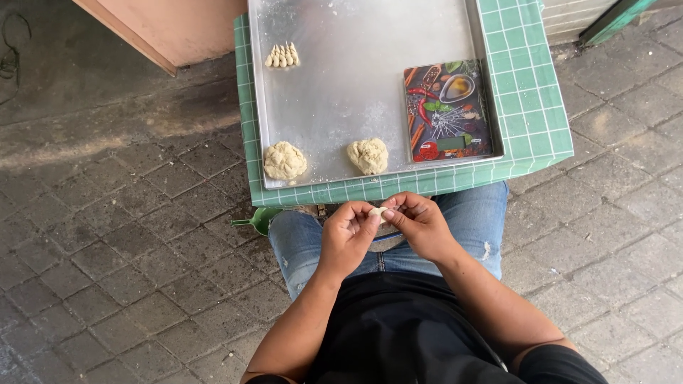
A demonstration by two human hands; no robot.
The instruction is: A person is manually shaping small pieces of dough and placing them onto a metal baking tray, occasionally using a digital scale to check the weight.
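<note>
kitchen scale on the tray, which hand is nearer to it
Right. The right hand sits just below the kitchen scale; the left hand is farther left, below the dough lump.

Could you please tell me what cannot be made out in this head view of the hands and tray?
- Small dough piece: mostly covered by left hand and right hand; shape unclear.
- Metal tray: far end cut off by top edge.
- Green object: mostly hidden under table.
</note>
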